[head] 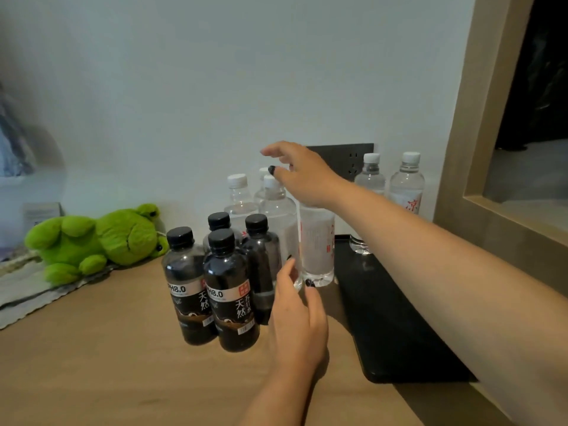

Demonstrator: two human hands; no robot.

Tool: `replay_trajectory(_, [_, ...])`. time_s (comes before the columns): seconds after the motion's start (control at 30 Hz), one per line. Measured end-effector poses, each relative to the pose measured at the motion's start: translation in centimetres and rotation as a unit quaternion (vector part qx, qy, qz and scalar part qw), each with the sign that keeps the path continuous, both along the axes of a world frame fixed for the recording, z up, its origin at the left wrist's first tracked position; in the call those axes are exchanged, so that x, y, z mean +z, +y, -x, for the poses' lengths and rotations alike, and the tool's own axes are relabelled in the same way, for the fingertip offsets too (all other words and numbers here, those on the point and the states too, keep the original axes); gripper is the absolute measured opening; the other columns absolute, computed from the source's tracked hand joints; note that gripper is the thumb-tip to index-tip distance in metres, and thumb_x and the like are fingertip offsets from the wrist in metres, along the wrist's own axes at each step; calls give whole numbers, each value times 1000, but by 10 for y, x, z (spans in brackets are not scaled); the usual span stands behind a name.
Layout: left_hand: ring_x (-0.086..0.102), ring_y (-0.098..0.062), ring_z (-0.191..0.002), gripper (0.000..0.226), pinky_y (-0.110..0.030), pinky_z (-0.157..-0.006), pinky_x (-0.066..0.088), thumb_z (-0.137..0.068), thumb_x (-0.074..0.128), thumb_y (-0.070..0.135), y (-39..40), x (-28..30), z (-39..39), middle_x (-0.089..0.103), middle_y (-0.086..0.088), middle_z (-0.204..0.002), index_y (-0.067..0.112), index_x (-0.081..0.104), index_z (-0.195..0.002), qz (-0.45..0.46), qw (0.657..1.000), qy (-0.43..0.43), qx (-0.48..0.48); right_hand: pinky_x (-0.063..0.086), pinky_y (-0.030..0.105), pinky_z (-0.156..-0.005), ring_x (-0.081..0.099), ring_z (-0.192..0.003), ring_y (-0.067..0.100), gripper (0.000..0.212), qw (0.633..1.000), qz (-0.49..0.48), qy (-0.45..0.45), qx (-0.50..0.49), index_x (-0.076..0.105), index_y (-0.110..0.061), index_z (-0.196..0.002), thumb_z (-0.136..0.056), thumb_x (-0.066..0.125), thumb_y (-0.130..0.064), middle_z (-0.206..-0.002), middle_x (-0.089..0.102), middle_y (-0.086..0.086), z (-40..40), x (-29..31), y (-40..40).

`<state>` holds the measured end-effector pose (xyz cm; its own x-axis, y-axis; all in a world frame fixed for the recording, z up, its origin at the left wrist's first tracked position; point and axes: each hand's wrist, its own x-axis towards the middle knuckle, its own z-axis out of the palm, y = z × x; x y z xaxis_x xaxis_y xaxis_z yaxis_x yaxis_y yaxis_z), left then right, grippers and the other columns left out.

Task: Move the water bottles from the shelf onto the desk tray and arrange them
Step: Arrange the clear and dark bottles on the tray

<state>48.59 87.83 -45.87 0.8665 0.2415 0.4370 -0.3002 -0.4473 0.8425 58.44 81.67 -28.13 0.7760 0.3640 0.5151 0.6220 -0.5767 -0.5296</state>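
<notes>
Both hands spread wide, holding nothing: left hand (298, 315) near the clear bottles (316, 244); right hand (302, 173) above their caps.

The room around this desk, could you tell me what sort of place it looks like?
Probably a hotel room or bedroom: a wooden desk against a plain wall with a dark socket panel, a black tray for bottled water, and a green plush frog.
</notes>
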Motion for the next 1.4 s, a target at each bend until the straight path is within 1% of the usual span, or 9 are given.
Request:
replay_trajectory(0.17, [62, -4, -82, 42, -21, -70, 50, -95, 46, 28, 2, -5, -3, 65, 7, -101, 38, 33, -134, -21, 999, 4, 33, 37, 24, -94, 50, -120, 12, 35, 997, 15, 73, 20, 61, -22, -126, -100, 41, -10, -136, 55, -4, -1, -8, 1])
replay_trajectory(0.37, [49, 10, -93, 25, -7, -68, 43, -88, 57, 9, 6, -4, 1, 44, 10, -114, 25, 56, -107, -55, 991, -119, 15, 37, 9, -73, 50, -75, -11, 30, 997, 53, -7, -53, 63, -20, -126, -98, 52, -20, -116, 62, -6, 27, -6, -9])
replay_trajectory(0.5, [48, 3, -97, 45, -5, -77, 41, -82, 64, 8, 8, -4, 6, 37, 5, -123, 23, 49, -122, -10, 990, -143, 12, 34, 21, -88, 55, -108, 15, 32, 984, 112, -74, -120, 63, -16, -127, -97, 54, -24, -130, 57, 7, 57, -8, -21])
replay_trajectory(0.63, [35, -13, -127, 76, -29, -105, 36, -77, 71, 15, 4, -4, 11, 24, 3, -137, 27, 28, -139, 4, 993, -115, 3, 38, 30, -102, 51, -125, 21, 33, 977, 100, -105, -157, 65, -12, -124, -95, 56, -25, -131, 59, 8, 78, -13, -28])
replay_trajectory(0.8, [25, -16, -137, 104, -43, -112, 33, -75, 77, 18, 1, -3, 13, 14, 14, -145, 39, 4, -146, -9, 996, -58, -62, 50, 33, -92, 63, -99, 13, 29, 978, 26, -121, -166, 76, -14, -101, -87, 67, -37, -101, 73, -2, 93, -15, -25])
replay_trajectory(0.9, [32, -12, -131, 110, -35, -106, 37, -75, 79, 26, 1, -4, 12, 17, 8, -148, 36, -2, -148, 10, 995, -45, -85, 54, 33, -81, 61, -78, 9, 25, 980, -32, -119, -156, 77, -18, -90, -83, 71, -41, -73, 65, -11, 93, -21, -28])
replay_trajectory(1.1, [45, -10, -123, 102, -38, -97, 49, -78, 75, 31, 3, -6, 7, 33, 6, -146, 43, 0, -146, 22, 994, -42, -101, 58, 30, -72, 64, -79, 11, 17, 951, -283, 25, -123, 67, -13, -103, -97, 53, -22, -94, 67, 2, 70, -54, -56])
replay_trajectory(1.3, [53, 0, -109, 96, -5, -60, 48, -80, 74, 13, 7, -5, 0, 45, 12, -135, 46, 15, -147, 131, 984, -57, -110, 41, 40, -105, 44, -131, 23, 69, 942, -192, 214, -172, 38, -22, -143, -83, 72, -13, -145, 44, 3, 27, -133, -71])
replay_trajectory(1.4, [53, 6, -111, 98, -11, -70, 53, -78, 76, 11, 6, -6, -3, 46, 13, -136, 46, 16, -148, 110, 986, -77, -102, 42, 34, -101, 44, -130, 18, 81, 943, -227, 227, -84, 34, -19, -146, -78, 77, -13, -146, 44, 0, 11, -145, -63])
